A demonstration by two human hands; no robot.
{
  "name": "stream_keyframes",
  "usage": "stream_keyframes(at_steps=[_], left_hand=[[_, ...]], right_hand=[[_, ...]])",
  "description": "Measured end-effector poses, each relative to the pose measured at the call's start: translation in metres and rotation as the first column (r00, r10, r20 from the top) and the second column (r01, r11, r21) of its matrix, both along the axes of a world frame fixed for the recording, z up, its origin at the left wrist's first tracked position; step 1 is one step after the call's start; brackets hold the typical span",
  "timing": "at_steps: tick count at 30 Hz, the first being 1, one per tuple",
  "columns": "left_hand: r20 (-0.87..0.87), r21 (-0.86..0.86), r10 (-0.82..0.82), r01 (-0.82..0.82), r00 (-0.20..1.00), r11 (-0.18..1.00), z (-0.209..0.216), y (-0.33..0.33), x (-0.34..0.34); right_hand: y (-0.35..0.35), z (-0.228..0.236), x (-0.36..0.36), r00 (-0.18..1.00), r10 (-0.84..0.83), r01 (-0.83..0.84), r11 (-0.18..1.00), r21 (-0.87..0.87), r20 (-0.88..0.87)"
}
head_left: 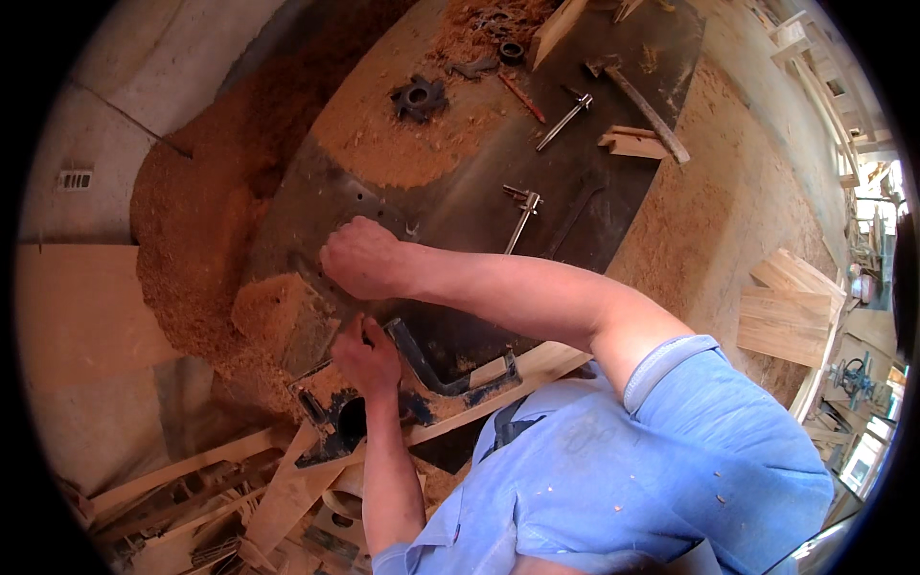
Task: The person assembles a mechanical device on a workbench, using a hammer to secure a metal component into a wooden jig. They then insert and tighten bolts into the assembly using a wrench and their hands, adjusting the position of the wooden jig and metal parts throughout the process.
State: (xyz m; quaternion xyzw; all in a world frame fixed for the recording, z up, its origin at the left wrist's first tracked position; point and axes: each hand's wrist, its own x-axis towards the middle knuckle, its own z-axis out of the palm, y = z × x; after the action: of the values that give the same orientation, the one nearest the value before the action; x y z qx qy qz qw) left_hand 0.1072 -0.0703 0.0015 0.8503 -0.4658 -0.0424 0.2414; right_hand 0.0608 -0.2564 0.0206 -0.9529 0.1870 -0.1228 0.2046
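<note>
My right hand [362, 259] is curled into a fist over the dark metal machine table [460, 216], and its fingers hide whatever they may hold. Just nearer to me, my left hand [368, 358] is closed with thumb and forefinger drawn together; anything between them is too small to make out. A sawdust-covered block [286, 314] lies to the left of both hands. Beside my left hand, on its right, runs a black angled metal guard [420, 359]. A T-shaped socket wrench [524, 218] rests on the table beyond my right forearm.
Farther off lie a toothed cutter head [419, 99], a red pencil [522, 99], a second socket wrench [565, 122], a hammer [650, 113] and a grooved wood piece [632, 144]. Heaped sawdust [192, 249] borders the table's left. Wood offcuts [287, 498] crowd the lower left.
</note>
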Motion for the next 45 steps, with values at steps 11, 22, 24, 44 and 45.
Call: stream_keyframes(at_steps=[11,22,24,44,45], left_hand=[[0.036,-0.027,0.0,0.001,0.999,1.0,-0.004,0.004,0.001],[0.024,-0.007,0.026,-0.026,0.999,1.0,-0.01,0.008,0.004],[0.039,-0.039,0.032,-0.031,0.999,0.999,-0.011,0.008,0.004],[-0.017,-0.057,0.0,-0.001,1.0,0.998,-0.007,0.004,0.005],[0.002,-0.074,-0.003,0.003,1.0,0.997,-0.008,0.004,0.004]], right_hand=[[-0.001,0.018,-0.004,0.996,0.068,-0.064,0.995,0.075,-0.053],[0.006,0.02,0.0,0.998,0.024,-0.021,0.999,0.048,-0.054],[0.0,0.046,-0.003,0.973,0.075,-0.03,0.979,0.203,-0.216],[0.004,0.021,0.001,0.998,0.043,-0.04,0.997,0.07,-0.054],[0.003,0.026,0.002,0.991,0.048,-0.032,0.991,0.132,-0.121]])
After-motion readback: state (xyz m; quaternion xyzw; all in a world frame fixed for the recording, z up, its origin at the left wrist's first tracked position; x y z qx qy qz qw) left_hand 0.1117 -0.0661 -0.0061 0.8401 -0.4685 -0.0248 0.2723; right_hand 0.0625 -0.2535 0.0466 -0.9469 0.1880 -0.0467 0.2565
